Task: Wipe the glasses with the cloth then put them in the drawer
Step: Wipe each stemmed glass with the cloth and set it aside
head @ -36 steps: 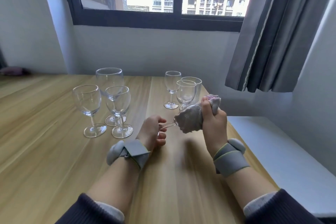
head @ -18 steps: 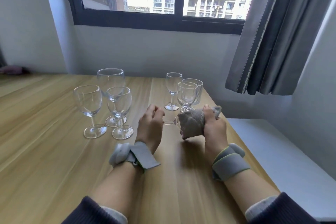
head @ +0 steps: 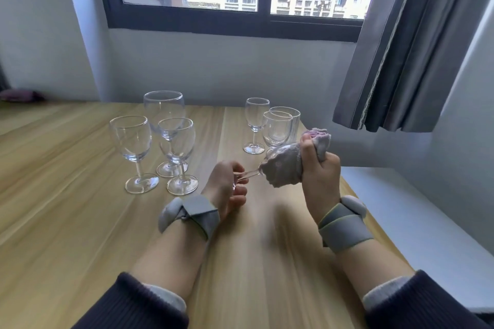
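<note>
Three stemmed glasses (head: 160, 141) upright left of held glass on desk (head: 66, 195). Left hand (head: 227, 187), fingers curled on foot and stem of held glass (head: 247, 175), lying sideways above desk. Cloth (head: 287, 165) wraps bowl, gripped by right hand (head: 319, 171). Just behind held glass: two stemmed glasses (head: 264, 125), ribbed tumbler (head: 291, 120).

You have no readable text, label, brand, number or sign anywhere before you: none on the glasses, the cloth, the wrist straps, the table or the buildings outside the window.
</note>
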Available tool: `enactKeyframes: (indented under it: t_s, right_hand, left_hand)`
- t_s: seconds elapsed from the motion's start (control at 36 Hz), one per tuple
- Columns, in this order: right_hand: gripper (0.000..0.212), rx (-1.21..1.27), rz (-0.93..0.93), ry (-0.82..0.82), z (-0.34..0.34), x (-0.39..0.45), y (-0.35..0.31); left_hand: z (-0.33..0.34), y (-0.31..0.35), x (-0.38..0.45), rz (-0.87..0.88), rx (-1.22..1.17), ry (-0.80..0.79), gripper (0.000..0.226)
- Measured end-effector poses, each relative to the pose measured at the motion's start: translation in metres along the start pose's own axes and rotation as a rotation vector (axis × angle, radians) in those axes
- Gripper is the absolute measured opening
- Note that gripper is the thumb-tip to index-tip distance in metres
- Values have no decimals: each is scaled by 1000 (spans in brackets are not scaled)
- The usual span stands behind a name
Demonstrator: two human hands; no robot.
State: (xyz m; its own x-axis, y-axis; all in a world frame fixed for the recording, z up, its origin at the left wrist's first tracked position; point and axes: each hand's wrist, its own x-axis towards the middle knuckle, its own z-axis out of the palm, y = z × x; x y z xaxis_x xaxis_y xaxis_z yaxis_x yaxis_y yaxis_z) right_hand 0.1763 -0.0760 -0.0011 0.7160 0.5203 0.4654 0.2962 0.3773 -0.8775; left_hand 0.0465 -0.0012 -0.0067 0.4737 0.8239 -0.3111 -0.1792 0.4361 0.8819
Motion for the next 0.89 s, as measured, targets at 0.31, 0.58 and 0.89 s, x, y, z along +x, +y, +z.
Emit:
enactKeyframes:
  t_s: [0.31,0.58,0.89]
  right_hand:
    - [27,19,447,4,2,12,14]
    - [30,-40,404,17,4,10,13]
    - [54,-197,-105,20,1,1,4]
  left_hand:
    - [-6,-3,-2,832,657,174,14]
    - [-4,-4,1,845,609,186,13]
    - [1,0,1,207,125,121,19]
